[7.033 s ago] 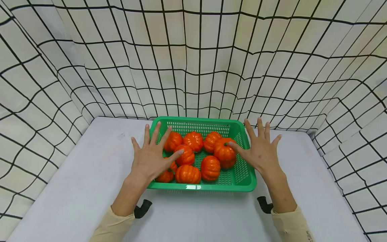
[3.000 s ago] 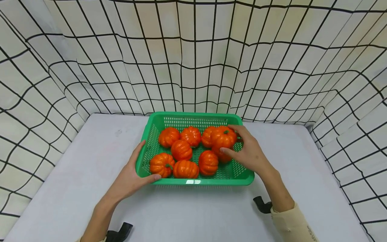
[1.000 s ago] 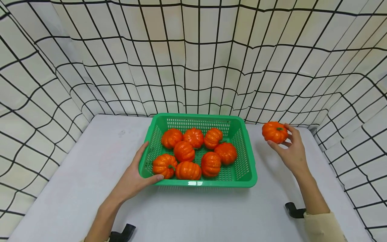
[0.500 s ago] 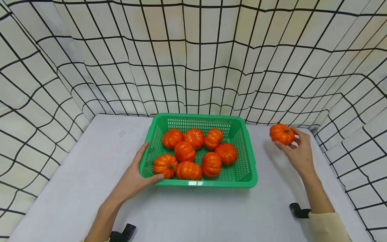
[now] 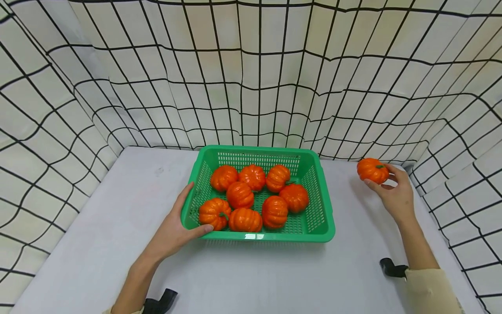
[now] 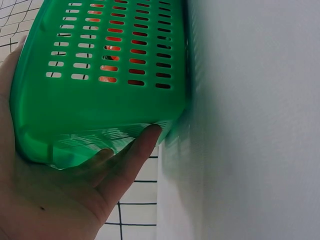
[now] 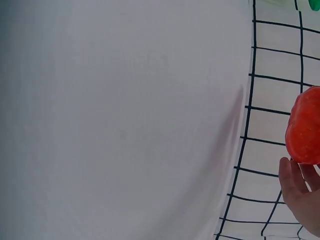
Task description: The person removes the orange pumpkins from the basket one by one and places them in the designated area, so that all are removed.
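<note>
A small orange pumpkin [image 5: 372, 170] with a green stem is pinched between the thumb and fingers of my right hand [image 5: 398, 196], right of the basket and above the table. The right wrist view catches the same pumpkin [image 7: 306, 127] at its right edge, over the fingertips. My left hand [image 5: 172, 231] grips the near left corner of the green plastic basket [image 5: 290, 237], thumb over the rim. From the left wrist view, the fingers reach along the outside of the slotted basket wall [image 6: 100, 107]. Several more orange pumpkins [image 5: 240, 195] lie inside the basket, mostly toward its left and middle.
A white-covered table [image 5: 274, 274] carries the basket near its back edge. Black netting [image 5: 251, 83] over pale panels encloses the table at the back and both sides. Black wrist mounts [image 5: 393, 267] sit at both wrists.
The right hand took the pumpkin from the basket's right side, lifted it out and carried it right; lately it drifts slightly farther right. The left hand moved onto the basket's corner and stays there.
</note>
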The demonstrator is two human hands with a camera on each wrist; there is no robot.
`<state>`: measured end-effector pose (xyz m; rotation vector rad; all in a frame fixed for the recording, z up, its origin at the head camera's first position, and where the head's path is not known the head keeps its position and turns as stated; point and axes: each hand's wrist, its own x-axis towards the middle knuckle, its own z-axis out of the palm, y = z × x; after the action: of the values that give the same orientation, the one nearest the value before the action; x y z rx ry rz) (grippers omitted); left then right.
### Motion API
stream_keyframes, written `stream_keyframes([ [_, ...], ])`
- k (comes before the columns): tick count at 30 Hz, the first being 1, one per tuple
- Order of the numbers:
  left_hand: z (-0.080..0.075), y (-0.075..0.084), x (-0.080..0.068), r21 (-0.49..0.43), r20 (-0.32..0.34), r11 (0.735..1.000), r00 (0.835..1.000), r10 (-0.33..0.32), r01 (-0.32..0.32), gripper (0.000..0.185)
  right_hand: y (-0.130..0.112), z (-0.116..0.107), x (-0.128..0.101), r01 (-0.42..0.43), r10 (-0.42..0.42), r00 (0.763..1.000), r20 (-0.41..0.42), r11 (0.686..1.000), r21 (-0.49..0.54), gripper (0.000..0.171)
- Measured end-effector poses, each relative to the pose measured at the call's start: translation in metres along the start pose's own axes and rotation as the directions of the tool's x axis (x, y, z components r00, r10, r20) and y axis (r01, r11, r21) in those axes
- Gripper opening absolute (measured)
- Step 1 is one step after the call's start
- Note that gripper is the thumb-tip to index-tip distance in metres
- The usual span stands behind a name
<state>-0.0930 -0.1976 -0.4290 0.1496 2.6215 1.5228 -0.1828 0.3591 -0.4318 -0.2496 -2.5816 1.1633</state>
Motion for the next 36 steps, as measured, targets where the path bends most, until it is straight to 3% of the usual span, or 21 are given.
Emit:
stream_keyframes([
  [13,0.0,-0.001,0.0,0.004,-0.006,1.0,1.0,-0.013,0.013,0.115,0.019,-0.012,0.013,-0.1,0.104,0.993,0.061,0.993,-0.062,0.083],
  [23,0.002,-0.001,0.001,-0.012,-0.006,1.0,1.0,-0.011,0.011,0.114,0.031,-0.022,0.024,-0.157,0.167,0.984,0.062,0.977,-0.142,0.084],
  [36,0.001,0.0,0.0,-0.011,-0.011,1.0,1.0,0.003,-0.003,0.114,0.044,-0.026,0.03,-0.236,0.246,0.967,0.07,0.963,-0.131,0.084],
])
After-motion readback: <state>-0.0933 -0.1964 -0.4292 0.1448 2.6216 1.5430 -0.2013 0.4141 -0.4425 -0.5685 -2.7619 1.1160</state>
